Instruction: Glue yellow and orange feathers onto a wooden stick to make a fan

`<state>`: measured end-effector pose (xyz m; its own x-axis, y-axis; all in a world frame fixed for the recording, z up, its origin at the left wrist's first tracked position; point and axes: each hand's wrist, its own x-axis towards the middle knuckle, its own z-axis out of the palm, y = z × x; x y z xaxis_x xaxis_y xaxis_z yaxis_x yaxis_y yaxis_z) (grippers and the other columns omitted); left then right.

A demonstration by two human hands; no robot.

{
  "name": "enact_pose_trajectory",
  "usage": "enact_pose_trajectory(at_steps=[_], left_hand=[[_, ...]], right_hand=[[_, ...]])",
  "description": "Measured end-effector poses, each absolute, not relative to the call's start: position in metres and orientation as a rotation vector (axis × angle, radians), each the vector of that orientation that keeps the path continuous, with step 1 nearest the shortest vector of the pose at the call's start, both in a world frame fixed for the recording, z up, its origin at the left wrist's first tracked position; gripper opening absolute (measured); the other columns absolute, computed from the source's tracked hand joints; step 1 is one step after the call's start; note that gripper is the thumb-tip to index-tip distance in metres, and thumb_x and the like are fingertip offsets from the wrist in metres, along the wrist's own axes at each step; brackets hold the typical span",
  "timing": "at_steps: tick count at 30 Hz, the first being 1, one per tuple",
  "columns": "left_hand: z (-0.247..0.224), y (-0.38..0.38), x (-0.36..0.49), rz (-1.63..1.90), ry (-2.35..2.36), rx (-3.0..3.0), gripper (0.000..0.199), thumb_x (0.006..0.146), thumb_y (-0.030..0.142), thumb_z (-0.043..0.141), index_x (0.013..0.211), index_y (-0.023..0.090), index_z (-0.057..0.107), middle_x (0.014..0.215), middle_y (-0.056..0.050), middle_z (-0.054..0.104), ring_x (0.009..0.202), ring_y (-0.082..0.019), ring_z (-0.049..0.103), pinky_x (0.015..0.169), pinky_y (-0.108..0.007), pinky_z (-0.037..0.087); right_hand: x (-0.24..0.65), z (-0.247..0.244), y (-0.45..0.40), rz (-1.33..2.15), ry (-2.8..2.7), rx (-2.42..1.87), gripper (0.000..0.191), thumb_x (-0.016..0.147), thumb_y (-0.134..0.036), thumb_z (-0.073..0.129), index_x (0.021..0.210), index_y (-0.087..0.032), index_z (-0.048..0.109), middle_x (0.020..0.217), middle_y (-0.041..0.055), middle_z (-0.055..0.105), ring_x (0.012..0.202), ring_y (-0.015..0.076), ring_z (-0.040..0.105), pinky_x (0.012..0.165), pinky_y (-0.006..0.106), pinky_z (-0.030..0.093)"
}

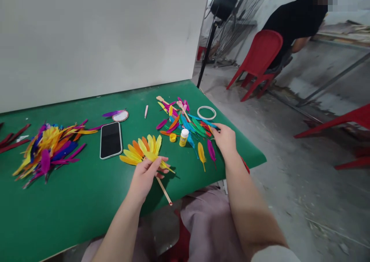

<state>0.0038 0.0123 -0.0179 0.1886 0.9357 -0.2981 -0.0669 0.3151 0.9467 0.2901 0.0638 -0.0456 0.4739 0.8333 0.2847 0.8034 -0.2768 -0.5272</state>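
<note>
My left hand (147, 174) is closed on a feather fan (140, 148), whose yellow and orange feathers spread away from me. Its wooden stick (164, 191) points down toward the table's near edge. A single yellow feather (168, 168) lies across the fan under my left thumb. On the right, my right hand (226, 139) pinches the end of a long blue feather (202, 119) above a pile of mixed feathers (176, 122). Left of that hand lie a yellow-orange feather (201, 152) and a magenta feather (211, 150). A small white-capped yellow bottle (183, 139) stands between my hands.
A yellow cap (172, 137), phone (111, 140), round disc (120, 115), small pale tool (146, 111) and tape ring (206, 107) lie on the green table (86, 204). A larger feather heap (54, 146) is at left. Someone sits on a red chair (263, 53) beyond.
</note>
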Motion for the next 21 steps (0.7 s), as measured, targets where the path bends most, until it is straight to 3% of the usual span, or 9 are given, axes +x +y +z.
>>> enact_pose_trajectory(at_steps=[3, 6, 9, 13, 16, 19, 21], left_hand=[[-0.018, 0.013, 0.004, 0.893, 1.150, 0.990, 0.041, 0.067, 0.049, 0.066, 0.083, 0.012, 0.070, 0.072, -0.007, 0.069, 0.062, -0.014, 0.064, 0.052, -0.020, 0.049], [-0.019, 0.013, 0.004, 0.892, 1.152, 0.990, 0.040, 0.068, 0.049, 0.066, 0.084, 0.012, 0.070, 0.073, -0.007, 0.069, 0.062, -0.014, 0.064, 0.052, -0.020, 0.049], [-0.019, 0.013, 0.005, 0.889, 1.148, 0.990, 0.040, 0.068, 0.049, 0.065, 0.084, 0.012, 0.070, 0.073, -0.006, 0.069, 0.062, -0.014, 0.064, 0.052, -0.020, 0.049], [-0.019, 0.014, 0.006, 0.885, 1.146, 0.993, 0.039, 0.069, 0.048, 0.065, 0.084, 0.012, 0.070, 0.072, -0.006, 0.069, 0.062, -0.014, 0.064, 0.052, -0.020, 0.049], [-0.020, 0.014, 0.006, 0.886, 1.149, 0.997, 0.039, 0.069, 0.048, 0.065, 0.084, 0.012, 0.070, 0.072, -0.006, 0.069, 0.062, -0.014, 0.064, 0.052, -0.020, 0.049], [-0.021, 0.015, 0.006, 0.882, 1.148, 1.004, 0.039, 0.070, 0.048, 0.065, 0.085, 0.012, 0.070, 0.073, -0.006, 0.069, 0.063, -0.014, 0.064, 0.052, -0.020, 0.049], [-0.022, 0.016, 0.006, 0.884, 1.144, 1.005, 0.039, 0.070, 0.048, 0.064, 0.085, 0.012, 0.070, 0.073, -0.006, 0.069, 0.063, -0.014, 0.064, 0.052, -0.020, 0.049]], right_hand=[[0.290, -0.039, 0.060, 0.154, -1.257, -2.104, 0.028, 0.082, -0.035, 0.049, 0.094, -0.019, 0.069, 0.079, 0.0068, 0.071, 0.060, 0.0179, 0.062, 0.062, 0.031, 0.048], [0.290, -0.034, 0.053, 0.264, -1.190, -2.068, 0.036, 0.084, -0.044, 0.044, 0.096, -0.019, 0.067, 0.076, 0.0047, 0.072, 0.038, 0.0104, 0.052, 0.047, 0.026, 0.044], [0.291, -0.031, 0.047, 0.311, -1.161, -2.031, 0.041, 0.083, -0.049, 0.045, 0.101, -0.019, 0.066, 0.078, 0.0046, 0.072, 0.032, 0.0074, 0.046, 0.043, 0.025, 0.042], [0.289, -0.030, 0.045, 0.320, -1.180, -2.011, 0.044, 0.085, -0.047, 0.040, 0.109, -0.018, 0.063, 0.082, 0.0053, 0.072, 0.033, 0.0076, 0.048, 0.042, 0.025, 0.043], [0.284, -0.031, 0.044, 0.302, -1.274, -2.018, 0.038, 0.085, -0.041, 0.043, 0.108, -0.020, 0.065, 0.088, 0.0052, 0.072, 0.044, 0.0116, 0.058, 0.052, 0.028, 0.049], [0.280, -0.034, 0.041, 0.255, -1.414, -2.034, 0.029, 0.079, -0.039, 0.055, 0.100, -0.022, 0.069, 0.107, 0.0058, 0.069, 0.081, 0.0220, 0.067, 0.075, 0.035, 0.052], [0.279, -0.034, 0.039, 0.217, -1.490, -2.042, 0.028, 0.078, -0.039, 0.057, 0.099, -0.023, 0.069, 0.118, 0.0055, 0.063, 0.105, 0.0254, 0.060, 0.089, 0.038, 0.047]])
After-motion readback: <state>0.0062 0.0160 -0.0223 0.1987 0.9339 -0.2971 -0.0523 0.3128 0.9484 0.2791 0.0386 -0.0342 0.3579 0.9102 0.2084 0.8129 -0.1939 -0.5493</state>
